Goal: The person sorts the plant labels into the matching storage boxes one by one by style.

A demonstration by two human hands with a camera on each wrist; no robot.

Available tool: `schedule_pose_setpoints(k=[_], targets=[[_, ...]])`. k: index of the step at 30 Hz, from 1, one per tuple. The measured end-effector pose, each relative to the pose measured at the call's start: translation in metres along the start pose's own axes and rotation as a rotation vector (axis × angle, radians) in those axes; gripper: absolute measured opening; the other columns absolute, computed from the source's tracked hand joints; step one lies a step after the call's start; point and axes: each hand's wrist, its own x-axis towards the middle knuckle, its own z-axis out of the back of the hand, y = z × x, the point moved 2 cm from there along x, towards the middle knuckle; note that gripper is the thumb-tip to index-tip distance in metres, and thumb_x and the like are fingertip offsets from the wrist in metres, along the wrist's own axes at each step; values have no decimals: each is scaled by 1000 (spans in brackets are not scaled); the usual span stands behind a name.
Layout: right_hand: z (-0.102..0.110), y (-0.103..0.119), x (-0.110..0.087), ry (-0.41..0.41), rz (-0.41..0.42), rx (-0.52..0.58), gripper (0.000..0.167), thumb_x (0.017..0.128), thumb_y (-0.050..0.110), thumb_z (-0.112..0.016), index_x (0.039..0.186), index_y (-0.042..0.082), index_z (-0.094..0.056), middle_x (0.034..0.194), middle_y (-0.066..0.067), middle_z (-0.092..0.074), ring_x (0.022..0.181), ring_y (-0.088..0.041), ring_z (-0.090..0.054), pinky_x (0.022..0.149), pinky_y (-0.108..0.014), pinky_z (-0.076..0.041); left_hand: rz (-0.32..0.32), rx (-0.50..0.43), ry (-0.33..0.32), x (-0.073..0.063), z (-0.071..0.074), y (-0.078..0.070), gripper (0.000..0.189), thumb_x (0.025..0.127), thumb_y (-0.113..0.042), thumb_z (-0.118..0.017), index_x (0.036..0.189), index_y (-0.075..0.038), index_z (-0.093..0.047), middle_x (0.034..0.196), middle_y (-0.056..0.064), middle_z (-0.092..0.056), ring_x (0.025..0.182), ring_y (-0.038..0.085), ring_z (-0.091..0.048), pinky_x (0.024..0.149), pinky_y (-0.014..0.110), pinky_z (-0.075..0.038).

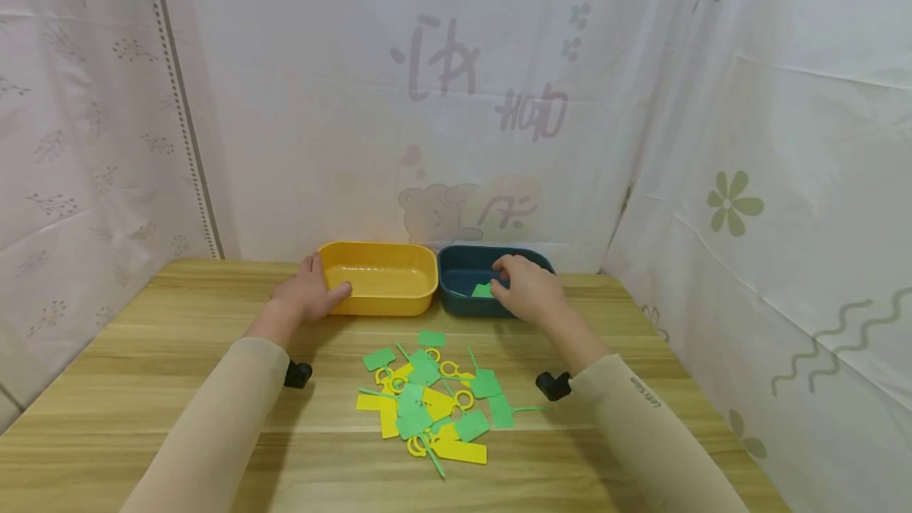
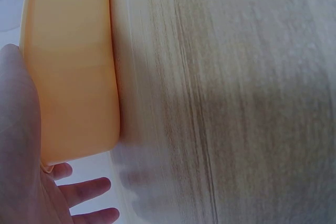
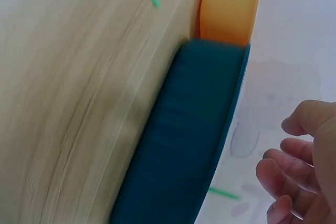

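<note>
Your left hand (image 1: 305,291) lies at the left end of the yellow bin (image 1: 378,305), fingers straight and parted; the thumb reaches over the near side at the rim, and in the left wrist view the other fingers extend beyond the bin's end wall without wrapping it. Your right hand (image 1: 530,289) hangs over the right part of the dark blue bin (image 1: 473,307), loosely bent, and the right wrist view shows your thumb apart from the fingertips with nothing between them. From that side your fingers are clear of the bin's rim, and a thin green stem (image 3: 224,192) pokes out past the rim, apart from your fingertips. A green tag (image 1: 482,290) shows inside the dark blue bin, near your right thumb in the head view. The two bins stand side by side on the wooden table (image 1: 541,457). Nearer you, between your forearms, green tags (image 1: 487,383) and yellow tags (image 1: 460,451) lie in a loose, overlapping heap, some with ring ends, touched by neither hand.
</note>
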Motion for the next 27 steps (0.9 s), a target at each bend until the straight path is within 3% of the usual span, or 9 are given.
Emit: schedule_pose_setpoints(k=[5, 11, 15, 21, 27], targets=[[-7, 22, -5, 3, 59, 13, 36, 107, 35, -66, 138, 16, -70, 128, -5, -75, 105, -24, -74, 86, -46, -62, -2, -4, 6, -1, 1, -1, 111, 109, -68, -36, 168, 15, 7, 178, 39, -2, 148, 64, -46, 114, 75, -44], [-21, 50, -13, -7, 202, -17, 31, 104, 32, -73, 131, 17, -73, 118, -2, -76, 93, -18, -73, 76, -39, -61, -6, -5, 5, 0, 1, 0, 112, 108, -70, -35, 168, 15, 8, 178, 39, -1, 148, 64, -45, 114, 75, -45], [-27, 71, -24, 13, 283, -14, 29, 103, 31, -74, 129, 18, -73, 116, 0, -76, 92, -15, -72, 77, -36, -60, -3, 0, 2, 0, 0, 1, 113, 108, -70, -35, 169, 15, 8, 178, 39, -2, 147, 64, -47, 113, 75, -45], [-38, 94, -37, 131, 356, -21, 33, 104, 39, -73, 131, 20, -71, 121, 0, -75, 88, -14, -70, 77, -34, -58, -3, -2, -3, -2, 2, -1, 111, 109, -69, -35, 169, 15, 7, 179, 38, -3, 144, 63, -51, 112, 74, -47], [-50, 112, -47, 241, 417, -66, 35, 105, 44, -72, 132, 23, -73, 121, 7, -74, 95, -11, -70, 82, -32, -58, -4, 4, 0, -3, 1, -1, 111, 109, -68, -34, 169, 15, 7, 179, 38, -2, 144, 64, -51, 112, 75, -46]])
